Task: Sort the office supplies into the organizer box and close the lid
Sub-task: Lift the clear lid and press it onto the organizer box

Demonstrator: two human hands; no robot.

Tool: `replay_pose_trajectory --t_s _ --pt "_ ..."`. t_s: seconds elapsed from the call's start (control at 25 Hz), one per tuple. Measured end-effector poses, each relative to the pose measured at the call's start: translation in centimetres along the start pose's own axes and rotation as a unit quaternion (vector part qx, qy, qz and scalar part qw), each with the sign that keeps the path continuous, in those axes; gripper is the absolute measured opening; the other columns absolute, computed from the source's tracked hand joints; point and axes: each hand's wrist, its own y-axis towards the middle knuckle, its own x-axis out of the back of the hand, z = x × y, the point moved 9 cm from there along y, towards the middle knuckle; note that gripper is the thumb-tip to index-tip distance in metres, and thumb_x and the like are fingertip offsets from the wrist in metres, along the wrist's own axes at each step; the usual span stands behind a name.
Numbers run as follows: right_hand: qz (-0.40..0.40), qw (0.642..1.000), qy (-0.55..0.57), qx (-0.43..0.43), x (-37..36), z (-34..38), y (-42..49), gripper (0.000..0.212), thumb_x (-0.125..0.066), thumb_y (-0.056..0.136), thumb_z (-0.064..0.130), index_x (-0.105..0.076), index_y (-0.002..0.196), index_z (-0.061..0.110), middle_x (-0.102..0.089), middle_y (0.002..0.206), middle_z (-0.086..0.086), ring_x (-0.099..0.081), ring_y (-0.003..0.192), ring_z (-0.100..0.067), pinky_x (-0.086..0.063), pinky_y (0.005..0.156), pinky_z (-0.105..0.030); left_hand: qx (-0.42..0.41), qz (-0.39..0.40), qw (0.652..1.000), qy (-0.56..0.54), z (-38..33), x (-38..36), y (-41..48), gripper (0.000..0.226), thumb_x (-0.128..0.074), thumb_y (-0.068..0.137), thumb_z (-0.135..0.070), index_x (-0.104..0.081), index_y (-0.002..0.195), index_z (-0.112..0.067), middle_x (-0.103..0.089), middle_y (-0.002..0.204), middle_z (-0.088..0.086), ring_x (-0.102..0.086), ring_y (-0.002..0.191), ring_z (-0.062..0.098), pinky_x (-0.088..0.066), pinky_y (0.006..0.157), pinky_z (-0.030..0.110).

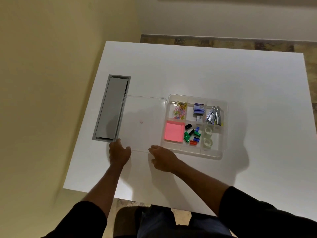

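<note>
Both hands rest at the clear lid's (145, 123) six-o'clock edge: left hand (119, 153) grips its corner, right hand (163, 158) loosely curled; organizer box (223, 129) lies at the right hand's two o'clock.

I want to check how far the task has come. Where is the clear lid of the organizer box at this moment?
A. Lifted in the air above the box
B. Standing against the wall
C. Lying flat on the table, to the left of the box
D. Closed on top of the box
C: the clear lid lies flat on the table left of the organizer box, with the left hand and right hand at its near edge.
</note>
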Motion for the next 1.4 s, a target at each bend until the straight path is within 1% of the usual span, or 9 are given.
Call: replay_pose_trajectory --t_s 0.16,0.48,0.68,0.76,0.84,1.0,1.16,1.32,1.4 --pt "0.009 0.998 -0.059 0.008 -2.1 0.1 0.6 0.029 -0.067 0.091 0.012 -0.063 0.117 0.001 -0.062 0.12 -0.014 -0.058 0.117 -0.032 -0.062 0.084 -0.051 0.021 0.04 0.998 -0.047 2.3 1.2 2.3 0.07 -0.078 0.083 -0.029 -0.054 0.144 -0.004 -0.057 0.147 0.021 -0.055 0.135 0.041 -0.05 0.111 0.051" --pt "0.006 0.998 -0.053 -0.018 -1.6 -0.7 0.8 0.028 -0.063 0.093 0.007 -0.068 0.12 0.0 -0.068 0.132 -0.014 -0.061 0.129 -0.03 -0.059 0.1 -0.046 0.037 -0.006 0.994 -0.106 2.2 2.1 2.4 0.066 -0.07 0.093 -0.018 -0.047 0.152 0.0 -0.054 0.151 0.025 -0.05 0.141 0.043 -0.043 0.114 0.048" --pt "-0.004 0.998 -0.037 -0.044 -1.7 -1.8 0.7 0.016 -0.063 0.093 0.011 -0.072 0.105 0.004 -0.072 0.115 -0.009 -0.073 0.096 -0.026 -0.065 0.079 -0.042 0.106 -0.009 0.972 -0.209 3.3 2.1 1.4 0.057 -0.071 0.092 -0.018 -0.056 0.145 -0.004 -0.063 0.141 0.016 -0.059 0.129 0.038 -0.045 0.095 0.035" --pt "-0.005 0.998 -0.04 -0.053 -1.7 -2.0 0.3 0.012 -0.064 0.093 0.012 -0.071 0.101 0.006 -0.072 0.106 -0.007 -0.072 0.089 -0.025 -0.065 0.076 -0.041 0.121 0.0 0.964 -0.235 4.4 1.9 1.3 0.049 -0.073 0.087 -0.029 -0.068 0.13 -0.006 -0.071 0.13 0.015 -0.065 0.12 0.039 -0.052 0.096 0.042" --pt "-0.021 0.997 -0.038 -0.057 -1.3 -1.7 -0.2 0.019 -0.067 0.094 0.014 -0.07 0.111 0.007 -0.072 0.107 -0.008 -0.072 0.092 -0.026 -0.065 0.079 -0.042 0.125 0.0 0.957 -0.26 5.4 1.9 1.5 0.031 -0.073 0.084 -0.033 -0.075 0.1 -0.008 -0.076 0.099 0.017 -0.072 0.101 0.043 -0.06 0.091 0.05" --pt "-0.087 0.994 -0.058 -0.03 0.5 0.7 -0.9 0.058 -0.076 0.093 0.028 -0.053 0.144 0.012 -0.066 0.136 -0.012 -0.067 0.116 -0.031 -0.061 0.093 -0.046 0.105 -0.049 0.933 -0.34 4.4 3.7 0.0 0.019 -0.073 0.095 -0.026 -0.076 0.099 -0.007 -0.072 0.078 0.014 -0.069 0.07 0.025 -0.063 0.081 0.046" --pt "-0.17 0.98 -0.1 0.003 2.5 4.5 -1.1 0.082 -0.083 0.085 0.044 -0.046 0.151 0.015 -0.055 0.152 -0.012 -0.058 0.133 -0.033 -0.062 0.093 -0.047 0.044 -0.182 0.919 -0.346 0.1 8.9 -2.9 0.019 -0.07 0.094 -0.032 -0.07 0.08 -0.02 -0.07 0.069 0.005 -0.064 0.057 0.02 -0.063 0.071 0.047" --pt "-0.318 0.937 -0.141 0.035 7.6 7.5 -1.8 0.056 -0.073 0.094 0.016 -0.053 0.146 0.016 -0.065 0.137 -0.005 -0.072 0.1 -0.025 -0.061 0.06 -0.034 0.006 -0.178 0.889 -0.423 -5.4 12.1 -5.2 0.035 -0.063 0.1 -0.045 -0.075 0.091 -0.012 -0.069 0.077 0.006 -0.062 0.058 0.015 -0.06 0.057 0.039" --pt "-0.379 0.912 -0.151 0.052 10.5 8.1 -2.4 0.047 -0.066 0.096 0.004 -0.06 0.141 0.015 -0.071 0.128 -0.004 -0.074 0.087 -0.022 -0.057 0.053 -0.03 0.01 -0.088 0.862 -0.5 -8.5 11.8 -5.7 0.06 -0.047 0.1 -0.068 -0.077 0.107 -0.017 -0.075 0.087 0.006 -0.07 0.076 0.018 -0.06 0.069 0.033"
